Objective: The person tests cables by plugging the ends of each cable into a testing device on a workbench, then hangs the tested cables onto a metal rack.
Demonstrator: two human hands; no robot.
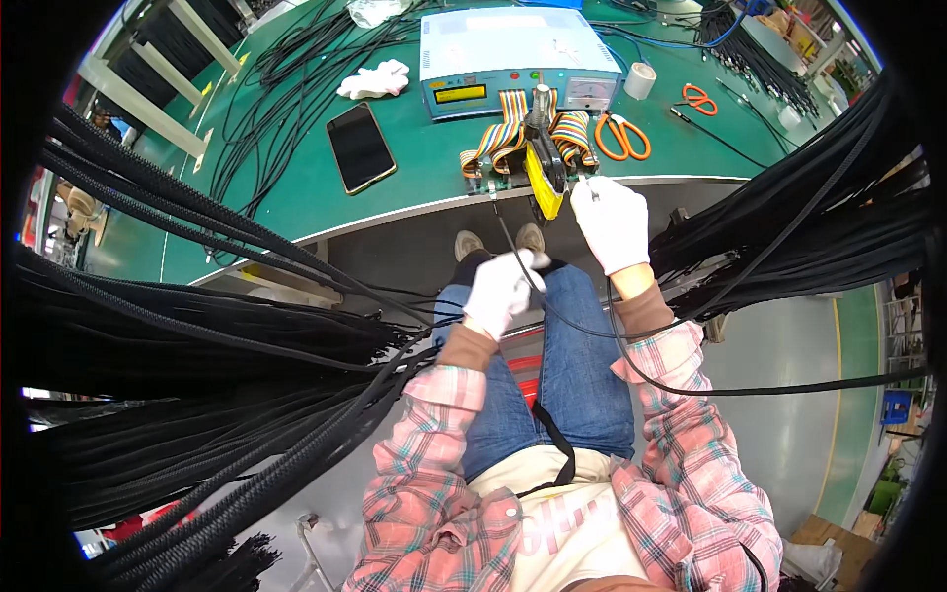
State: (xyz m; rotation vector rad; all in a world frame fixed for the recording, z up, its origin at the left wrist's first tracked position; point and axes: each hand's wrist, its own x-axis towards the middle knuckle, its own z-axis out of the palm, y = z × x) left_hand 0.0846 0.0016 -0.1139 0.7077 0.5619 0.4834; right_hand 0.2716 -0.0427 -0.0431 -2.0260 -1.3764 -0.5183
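Seated person at a green surface point(296, 197), viewed from above; both hands in white gloves. Left hand point(498, 291): closed around a thin black cable point(513, 247) above the lap, fingers curled tight, apparently to keep the run taut as it leads up to the surface edge. Right hand point(614, 222): raised at the surface edge, fingers pinched on what looks like the cable's other end, a small metal tip just beside a yellow-and-black test fixture point(545, 173); exact grip on the tip is too small to confirm. The cable loops down from the right hand, across the blue-jeaned thighs and off to the person's right. The fixture stands at the near edge, within easy reach of both hands, and is joined by rainbow ribbon cables point(503, 133) to a pale blue tester box point(513, 54) behind it. Orange-handled scissors point(621, 138) lie just right of the ribbons; a second orange pair point(698, 99) further right. A black smartphone point(360, 148) lies face up left of the box, a spare white glove point(375, 79) behind it, a roll of white tape point(639, 79) right of the box. Thick bundles of black braided cables point(197, 395) hang at the left side, with more at the right point(809, 217), seemingly stock kept close to both hands.
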